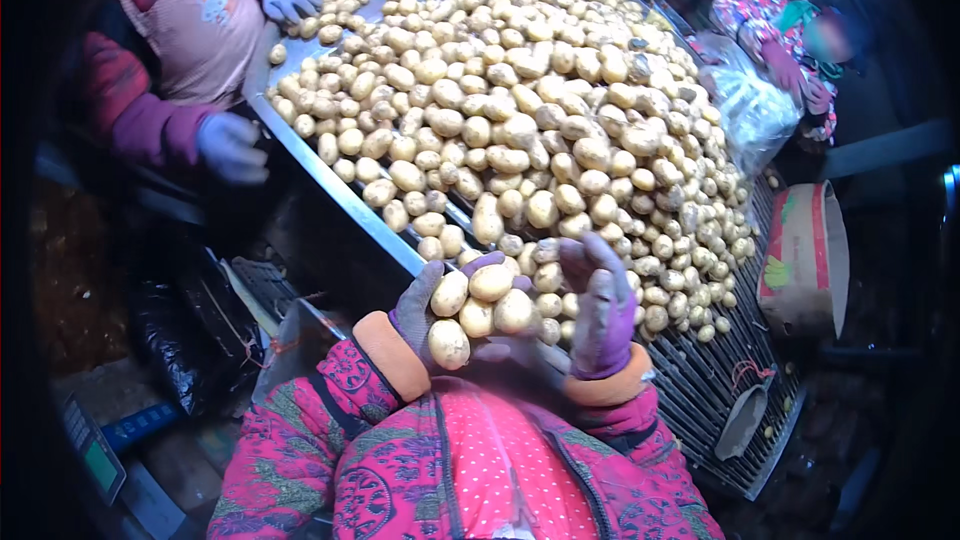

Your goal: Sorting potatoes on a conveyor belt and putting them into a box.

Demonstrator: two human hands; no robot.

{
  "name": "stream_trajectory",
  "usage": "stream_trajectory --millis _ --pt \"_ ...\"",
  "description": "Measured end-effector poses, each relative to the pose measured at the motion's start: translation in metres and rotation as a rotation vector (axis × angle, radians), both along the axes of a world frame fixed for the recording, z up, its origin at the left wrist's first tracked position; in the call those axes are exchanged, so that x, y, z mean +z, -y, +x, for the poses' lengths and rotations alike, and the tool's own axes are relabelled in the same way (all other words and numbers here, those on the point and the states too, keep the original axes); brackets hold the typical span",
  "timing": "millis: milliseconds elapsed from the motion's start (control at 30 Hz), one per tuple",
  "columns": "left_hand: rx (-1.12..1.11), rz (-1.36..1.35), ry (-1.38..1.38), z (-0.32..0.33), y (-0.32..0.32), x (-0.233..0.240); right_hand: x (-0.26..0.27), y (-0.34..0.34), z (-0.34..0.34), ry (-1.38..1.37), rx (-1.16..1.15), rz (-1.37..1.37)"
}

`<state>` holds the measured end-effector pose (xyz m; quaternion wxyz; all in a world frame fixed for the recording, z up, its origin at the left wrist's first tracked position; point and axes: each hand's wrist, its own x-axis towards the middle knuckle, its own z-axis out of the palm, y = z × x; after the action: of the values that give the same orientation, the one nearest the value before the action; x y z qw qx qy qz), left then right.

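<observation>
Several pale yellow potatoes (pixel 477 317) rest together in my left hand (pixel 416 307), which wears a purple-grey glove and cups them close to my chest. To their right, my right hand (pixel 604 307) is raised in a similar glove, its fingers apart and curved, with no potato seen in it. It hovers over the near edge of a large heap of potatoes (pixel 525 127). The heap lies on a metal sorting table (pixel 330 169) with a slatted grate (pixel 697 397) at its lower right.
A co-worker's gloved hands (pixel 232 148) are at the table's left side. Another person, beside a clear plastic bag (pixel 750 101), is at the right. A cardboard box (pixel 799 262) stands by the grate, which bears a scoop (pixel 742 421). A scale display (pixel 99 461) sits lower left.
</observation>
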<state>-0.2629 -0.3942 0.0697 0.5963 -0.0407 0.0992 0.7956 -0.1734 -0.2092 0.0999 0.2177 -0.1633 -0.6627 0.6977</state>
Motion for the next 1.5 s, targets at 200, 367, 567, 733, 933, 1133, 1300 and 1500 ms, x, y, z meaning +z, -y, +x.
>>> stream_trajectory --millis 200,367,567,733,933,1133,1300,1500 --pt "0.284 0.15 0.118 -0.012 0.087 -0.017 -0.026 -0.045 0.039 0.154 -0.054 0.837" --pt "0.856 0.135 0.195 0.0 0.184 -0.022 -0.081 -0.091 0.078 0.403 0.024 1.146" --pt "1.11 -0.003 0.117 -0.01 0.387 -0.105 -0.053 -0.063 0.057 0.442 0.17 1.375" --pt "1.201 -1.189 0.148 -0.042 0.514 -0.149 -0.068 -0.046 0.053 0.289 0.121 1.19" --pt "0.65 -0.929 -0.461 -0.114 0.214 -0.067 -0.034 -0.064 0.128 0.305 0.085 1.068" --pt "-0.228 -0.444 -1.112 -0.04 -0.028 0.016 -0.033 -0.116 0.189 0.532 -0.329 0.93" --pt "-0.715 -0.366 -1.05 0.018 -0.104 0.021 -0.029 -0.16 0.196 0.575 -0.498 0.855" --pt "-0.673 -0.3 -1.848 0.039 -0.148 0.01 -0.048 -0.196 0.161 0.744 -0.284 1.171"
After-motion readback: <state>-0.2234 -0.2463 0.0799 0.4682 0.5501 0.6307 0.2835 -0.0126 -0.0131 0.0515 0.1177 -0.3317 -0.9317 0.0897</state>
